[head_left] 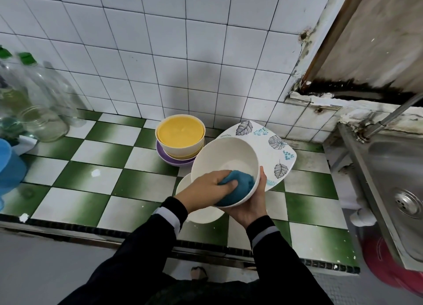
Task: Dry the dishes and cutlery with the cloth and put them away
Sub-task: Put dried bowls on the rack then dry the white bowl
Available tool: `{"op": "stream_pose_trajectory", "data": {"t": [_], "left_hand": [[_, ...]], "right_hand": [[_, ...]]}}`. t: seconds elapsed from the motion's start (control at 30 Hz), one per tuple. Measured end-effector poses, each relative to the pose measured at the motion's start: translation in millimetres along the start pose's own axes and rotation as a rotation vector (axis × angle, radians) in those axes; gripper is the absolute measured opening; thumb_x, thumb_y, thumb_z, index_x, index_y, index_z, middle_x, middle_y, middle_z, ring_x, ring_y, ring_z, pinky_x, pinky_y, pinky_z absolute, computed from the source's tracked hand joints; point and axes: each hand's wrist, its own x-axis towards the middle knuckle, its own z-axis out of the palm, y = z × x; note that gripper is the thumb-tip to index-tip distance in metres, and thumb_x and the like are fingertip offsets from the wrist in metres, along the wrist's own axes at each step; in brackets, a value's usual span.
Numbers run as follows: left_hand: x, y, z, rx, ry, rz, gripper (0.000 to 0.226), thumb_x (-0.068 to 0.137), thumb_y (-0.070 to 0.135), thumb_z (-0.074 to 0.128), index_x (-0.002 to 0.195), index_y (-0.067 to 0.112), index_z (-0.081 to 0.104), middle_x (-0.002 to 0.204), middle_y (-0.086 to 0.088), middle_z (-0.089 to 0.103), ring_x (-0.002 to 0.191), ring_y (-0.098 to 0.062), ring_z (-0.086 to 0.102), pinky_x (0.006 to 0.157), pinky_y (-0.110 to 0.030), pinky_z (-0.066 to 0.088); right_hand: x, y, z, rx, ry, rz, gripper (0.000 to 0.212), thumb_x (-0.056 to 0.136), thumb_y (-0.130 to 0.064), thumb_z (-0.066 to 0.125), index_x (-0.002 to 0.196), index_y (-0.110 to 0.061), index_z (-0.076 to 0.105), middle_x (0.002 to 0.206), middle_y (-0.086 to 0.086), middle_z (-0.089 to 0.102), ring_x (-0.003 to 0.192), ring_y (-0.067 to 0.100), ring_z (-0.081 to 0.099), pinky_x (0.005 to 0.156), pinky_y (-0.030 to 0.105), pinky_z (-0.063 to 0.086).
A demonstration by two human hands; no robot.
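Right hand (249,207) cups bowl (225,155) near plate (270,149) edge; left hand (203,185) grips cloth (242,185) inside.

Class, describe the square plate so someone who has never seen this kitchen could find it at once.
Start at the green-and-white checked counter and follow it back to the tiled wall. There, right of the stacked bowls, sits the plate, partly behind the held white bowl. It alone is square, printed with grey leaves.

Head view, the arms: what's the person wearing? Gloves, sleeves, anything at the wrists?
No gloves: the left hand and right hand are bare. Both arms are in black long sleeves, left sleeve and right sleeve, each with a pale band at the cuff. No watch or rings visible.
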Motion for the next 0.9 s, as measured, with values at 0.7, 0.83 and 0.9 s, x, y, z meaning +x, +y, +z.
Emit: {"op": "stream_pose_trajectory", "data": {"t": [0.7, 0.83, 0.9], "left_hand": [[9, 26, -18, -0.959, 0.281, 0.097, 0.055, 0.09, -0.002, 0.058, 0.14, 0.016, 0.046, 0.128, -0.006, 0.064, 0.114, -0.026, 0.063, 0.085, -0.044, 0.057], [21, 52, 19, -0.747, 0.232, 0.116, 0.05, 0.089, -0.008, 0.06, 0.132, 0.016, 0.048, 0.122, -0.004, 0.063, 0.115, -0.029, 0.061, 0.095, -0.047, 0.052], [23, 64, 38, -0.661, 0.201, 0.166, 0.047, 0.088, -0.008, 0.06, 0.125, 0.019, 0.05, 0.116, -0.002, 0.063, 0.107, -0.022, 0.063, 0.093, -0.044, 0.053]], "right_hand": [[-73, -15, -5, 0.031, 0.041, -0.42, 0.077, 0.077, -0.075, 0.052, 0.139, -0.03, 0.054, 0.136, 0.014, 0.061, 0.119, 0.04, 0.06, 0.091, 0.064, 0.051], [-120, -16, -9, -0.004, 0.24, -0.631, 0.048, 0.083, -0.069, 0.051, 0.115, -0.039, 0.071, 0.128, 0.011, 0.067, 0.124, 0.04, 0.057, 0.099, 0.073, 0.039], [-142, -12, -16, 0.011, 0.35, -0.676, 0.056, 0.082, -0.072, 0.055, 0.123, -0.036, 0.063, 0.128, 0.011, 0.067, 0.122, 0.038, 0.06, 0.096, 0.072, 0.042]]}}
